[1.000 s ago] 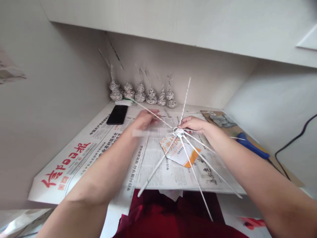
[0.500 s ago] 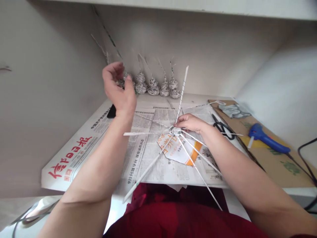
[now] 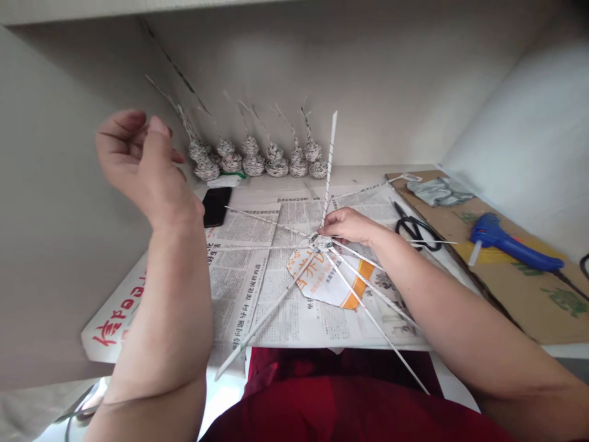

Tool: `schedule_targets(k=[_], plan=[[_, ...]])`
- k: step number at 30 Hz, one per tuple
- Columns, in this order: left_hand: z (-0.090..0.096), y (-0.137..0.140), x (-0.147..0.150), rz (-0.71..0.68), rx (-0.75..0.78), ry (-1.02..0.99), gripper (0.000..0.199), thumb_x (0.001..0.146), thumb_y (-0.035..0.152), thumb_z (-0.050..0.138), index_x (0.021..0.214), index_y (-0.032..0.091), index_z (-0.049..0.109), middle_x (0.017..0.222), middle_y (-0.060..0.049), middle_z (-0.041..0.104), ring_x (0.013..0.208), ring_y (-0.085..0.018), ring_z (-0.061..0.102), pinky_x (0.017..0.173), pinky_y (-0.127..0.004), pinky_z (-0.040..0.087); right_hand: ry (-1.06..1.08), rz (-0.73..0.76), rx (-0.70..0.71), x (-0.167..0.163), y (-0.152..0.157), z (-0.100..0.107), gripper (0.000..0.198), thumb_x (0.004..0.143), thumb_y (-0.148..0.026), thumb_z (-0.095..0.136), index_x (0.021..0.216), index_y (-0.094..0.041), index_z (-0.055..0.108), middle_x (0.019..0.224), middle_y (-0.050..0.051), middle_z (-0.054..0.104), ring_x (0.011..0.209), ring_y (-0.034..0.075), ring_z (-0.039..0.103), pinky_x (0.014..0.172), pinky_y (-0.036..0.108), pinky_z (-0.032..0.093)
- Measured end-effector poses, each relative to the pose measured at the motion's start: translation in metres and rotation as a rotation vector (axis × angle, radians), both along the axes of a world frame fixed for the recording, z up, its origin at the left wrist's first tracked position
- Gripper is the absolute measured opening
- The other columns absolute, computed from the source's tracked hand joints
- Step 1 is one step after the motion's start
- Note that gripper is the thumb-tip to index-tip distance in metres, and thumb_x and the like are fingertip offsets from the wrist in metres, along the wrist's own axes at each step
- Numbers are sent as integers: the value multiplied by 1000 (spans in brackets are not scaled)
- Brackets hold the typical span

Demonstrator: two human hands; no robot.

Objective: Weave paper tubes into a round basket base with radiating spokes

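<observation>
My left hand (image 3: 145,162) is raised at the left, above the table, with loosely curled fingers set apart and nothing visible in them. My right hand (image 3: 347,226) pinches the small woven centre (image 3: 321,242) of a spoked piece made from rolled newspaper sticks. One paper stick (image 3: 330,166) stands upright beside my right fingertips. Other sticks fan out from the centre, among them a thick paper stick (image 3: 257,328) pointing down to the left. Beneath the piece lies a cut white and orange printed card (image 3: 331,285). My right fingertips are partly hidden behind the centre.
Several woven paper gourds (image 3: 276,161) line the back wall. A black phone (image 3: 217,207) lies at the left on newspaper (image 3: 271,294). Black scissors (image 3: 416,233), a blue glue gun (image 3: 513,242) and a grey cloth (image 3: 439,191) are at the right, near flattened cardboard (image 3: 519,307). A shelf overhangs.
My left hand has moved left, away from the gourds, uncovering the phone and more gourds. My right hand keeps its hold at the woven centre. The view has shifted slightly.
</observation>
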State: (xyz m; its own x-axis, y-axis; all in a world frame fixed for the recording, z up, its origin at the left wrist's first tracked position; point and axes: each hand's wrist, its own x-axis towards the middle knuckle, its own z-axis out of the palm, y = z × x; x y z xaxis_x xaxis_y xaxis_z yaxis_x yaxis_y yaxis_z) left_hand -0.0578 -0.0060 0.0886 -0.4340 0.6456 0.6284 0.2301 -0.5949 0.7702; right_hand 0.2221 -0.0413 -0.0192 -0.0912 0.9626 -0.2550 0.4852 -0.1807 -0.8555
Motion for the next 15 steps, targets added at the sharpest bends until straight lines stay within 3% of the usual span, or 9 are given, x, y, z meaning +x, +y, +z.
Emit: schedule_targets(k=[3, 4, 6, 8, 10, 12, 15], plan=[[-1, -18, 20, 44, 297, 48, 8, 84, 24, 61, 90, 28, 57, 98, 5, 63, 97, -16, 59, 87, -36, 48, 8, -15, -8, -2, -1, 3, 25, 64, -32, 76, 60, -18, 56, 50, -4, 52, 42, 9, 50, 39, 20, 40], [-5, -22, 29, -61, 242, 111, 12, 84, 25, 63, 96, 25, 59, 101, 4, 63, 99, -15, 58, 87, -35, 48, 13, -21, -11, -3, -2, 3, 25, 64, -32, 76, 59, -18, 56, 49, -4, 52, 42, 9, 50, 39, 20, 40], [-17, -29, 50, -347, 16, 193, 19, 82, 23, 65, 101, 21, 62, 99, 0, 65, 93, -15, 60, 72, -29, 52, 27, -28, -17, -3, -3, 4, 26, 63, -33, 77, 60, -18, 55, 49, -4, 52, 42, 9, 50, 39, 20, 40], [-36, -31, 71, -649, -329, 287, 27, 78, 16, 67, 105, 18, 63, 106, -5, 65, 87, -16, 62, 60, -25, 52, 19, -24, -7, -2, -3, 3, 26, 64, -35, 76, 61, -18, 56, 48, -4, 52, 42, 9, 50, 39, 20, 39], [-58, -30, 90, -825, -604, 275, 36, 74, 8, 66, 109, 15, 62, 110, -9, 64, 85, -17, 63, 56, -24, 53, -8, -10, 34, -2, -4, 1, 25, 66, -37, 74, 63, -18, 57, 48, -5, 51, 41, 9, 48, 39, 20, 38], [-77, -28, 103, -864, -755, 267, 41, 72, 3, 63, 111, 13, 61, 109, -11, 64, 85, -19, 64, 54, -23, 53, -32, -5, 79, -2, -5, 0, 23, 67, -36, 72, 63, -18, 58, 48, -5, 50, 42, 9, 47, 40, 20, 38], [-92, -26, 111, -876, -840, 309, 38, 71, 0, 60, 108, 12, 62, 102, -11, 66, 82, -20, 64, 53, -23, 53, -31, -2, 106, -3, -6, 1, 21, 65, -34, 73, 63, -18, 59, 51, -5, 51, 46, 10, 50, 42, 21, 40]])
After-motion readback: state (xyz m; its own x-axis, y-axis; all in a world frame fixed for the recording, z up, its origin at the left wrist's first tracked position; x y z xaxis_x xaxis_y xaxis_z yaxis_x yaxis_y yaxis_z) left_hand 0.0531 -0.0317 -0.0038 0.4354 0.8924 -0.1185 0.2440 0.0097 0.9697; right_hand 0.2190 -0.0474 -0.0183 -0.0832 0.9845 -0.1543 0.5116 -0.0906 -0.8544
